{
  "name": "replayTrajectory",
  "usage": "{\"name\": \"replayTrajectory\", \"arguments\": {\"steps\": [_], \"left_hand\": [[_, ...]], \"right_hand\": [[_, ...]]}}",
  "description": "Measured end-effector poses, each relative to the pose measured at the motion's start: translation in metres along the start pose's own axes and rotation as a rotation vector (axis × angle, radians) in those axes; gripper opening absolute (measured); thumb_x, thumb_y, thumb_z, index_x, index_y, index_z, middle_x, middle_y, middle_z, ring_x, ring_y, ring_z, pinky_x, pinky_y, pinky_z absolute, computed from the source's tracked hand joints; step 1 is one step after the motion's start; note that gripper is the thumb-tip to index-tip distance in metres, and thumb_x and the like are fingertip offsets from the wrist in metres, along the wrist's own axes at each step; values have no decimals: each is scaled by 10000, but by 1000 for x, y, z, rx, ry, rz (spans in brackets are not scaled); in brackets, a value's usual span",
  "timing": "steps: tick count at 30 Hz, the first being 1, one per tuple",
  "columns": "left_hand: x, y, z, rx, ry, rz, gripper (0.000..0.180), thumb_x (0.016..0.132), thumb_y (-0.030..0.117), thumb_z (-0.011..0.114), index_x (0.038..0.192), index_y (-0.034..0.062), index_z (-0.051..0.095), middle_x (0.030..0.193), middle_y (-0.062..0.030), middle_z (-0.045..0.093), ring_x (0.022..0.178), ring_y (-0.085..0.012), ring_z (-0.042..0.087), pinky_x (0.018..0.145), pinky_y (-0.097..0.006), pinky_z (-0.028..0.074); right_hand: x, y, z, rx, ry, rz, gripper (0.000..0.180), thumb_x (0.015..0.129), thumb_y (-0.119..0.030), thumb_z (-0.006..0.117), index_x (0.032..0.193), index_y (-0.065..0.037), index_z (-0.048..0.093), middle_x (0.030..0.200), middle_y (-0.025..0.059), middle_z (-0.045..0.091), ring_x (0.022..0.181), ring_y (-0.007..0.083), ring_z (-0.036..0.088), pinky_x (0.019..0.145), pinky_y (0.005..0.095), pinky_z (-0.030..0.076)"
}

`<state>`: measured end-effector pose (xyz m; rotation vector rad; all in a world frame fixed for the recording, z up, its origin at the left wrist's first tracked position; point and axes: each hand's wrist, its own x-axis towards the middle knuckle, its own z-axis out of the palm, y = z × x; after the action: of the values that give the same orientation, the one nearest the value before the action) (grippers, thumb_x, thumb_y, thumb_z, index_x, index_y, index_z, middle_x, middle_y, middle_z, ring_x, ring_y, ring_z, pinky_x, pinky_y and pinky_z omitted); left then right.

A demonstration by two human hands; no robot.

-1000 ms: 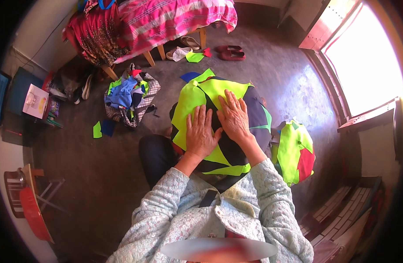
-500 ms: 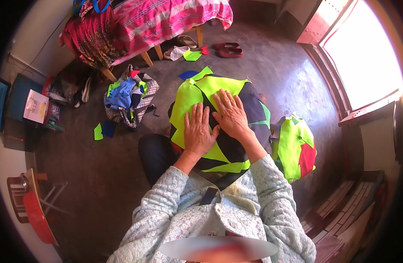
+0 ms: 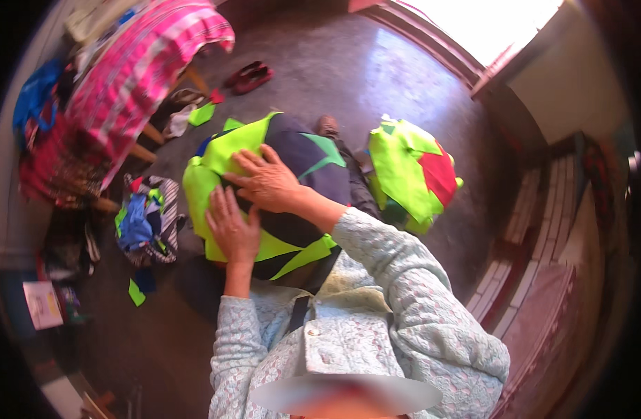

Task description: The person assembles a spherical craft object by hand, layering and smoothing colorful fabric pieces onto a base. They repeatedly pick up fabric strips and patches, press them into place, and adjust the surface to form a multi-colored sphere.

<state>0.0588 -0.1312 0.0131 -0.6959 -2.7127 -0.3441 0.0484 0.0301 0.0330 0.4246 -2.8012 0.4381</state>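
Note:
A large rounded bundle of cloth pieces lies in front of me over my lap, with neon yellow-green cloth on its left and dark cloth across the middle and right. A teal-green piece shows on its far right side. My left hand lies flat on the near left part, fingers stretched out. Just beyond it, my right hand presses on the top with fingers extended, reaching over toward the left. Neither hand grips anything; both touch the cloth.
A second neon-green and red cloth bundle sits on the floor to the right. At left stands a checked bag stuffed with blue scraps. Red shoes lie by a bed with a pink cover. A slatted bench is at right.
The whole view has swung, so the room appears turned and shifted left. My right hand has moved leftward across the bundle, nearer its left side. Both hands stay flat on the cloth.

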Motion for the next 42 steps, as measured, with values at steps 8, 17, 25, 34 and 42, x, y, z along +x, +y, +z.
{"name": "replayTrajectory", "arguments": {"steps": [8,17,25,34,42], "left_hand": [[2,3,-5,1,0,34,633,933,465,485,1378,20,419,1463,-177,369,1373,-346,326,1103,-504,246],[2,3,-9,-21,-11,41,613,935,435,498,1381,23,413,1454,-177,379,1366,-351,332,1109,-503,243],[2,0,-12,-52,-15,44,624,929,430,514,1390,25,403,1457,-180,378,1366,-348,333,1111,-496,235],[2,0,-8,-98,6,33,661,923,454,523,1416,39,374,1461,-172,377,1365,-345,335,1106,-501,241],[1,-3,-7,-149,1,24,666,922,490,511,1405,46,396,1465,-178,369,1364,-360,324,1106,-515,230]], "right_hand": [[-54,27,-64,173,307,92,487,806,-171,678,1274,-123,551,1422,155,414,1312,312,417,1072,495,321],[-260,144,-29,40,475,913,460,777,-89,691,1218,-39,571,1206,179,591,1136,343,552,968,407,445],[-285,134,10,-240,163,941,814,680,-366,799,1350,-49,464,1375,163,485,1265,314,458,1025,439,351],[-294,148,36,-379,227,915,401,861,-307,626,1224,-136,614,1310,94,569,1238,276,505,1020,439,355],[-295,159,29,-128,348,987,273,909,-307,578,1055,-112,701,1185,87,643,1143,281,578,943,396,438]]}}
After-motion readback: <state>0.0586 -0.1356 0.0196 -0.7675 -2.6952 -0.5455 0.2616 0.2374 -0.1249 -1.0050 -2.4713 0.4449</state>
